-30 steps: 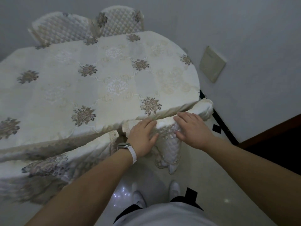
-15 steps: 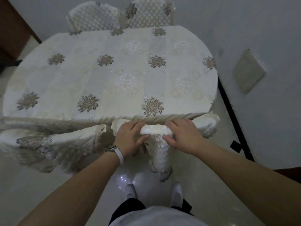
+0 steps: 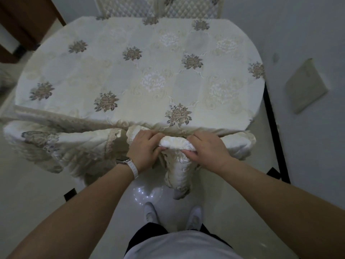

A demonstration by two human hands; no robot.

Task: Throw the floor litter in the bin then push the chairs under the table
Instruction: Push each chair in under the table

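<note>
My left hand point(image 3: 144, 148) and right hand point(image 3: 207, 148) both curled round the padded top of the chair point(image 3: 175, 144), thumbs underneath, chair back right at the near edge of the bench point(image 3: 141, 75), another chair point(image 3: 74, 144) at that edge further left, two more chairs point(image 3: 130, 8) at the far edge

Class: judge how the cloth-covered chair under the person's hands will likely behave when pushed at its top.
The chair will probably slide easily: the floor looks glossy. Its quilted cover bunches under the left hand and right hand, so it may shift on the frame. Pushed this high, it might tip slightly.
</note>
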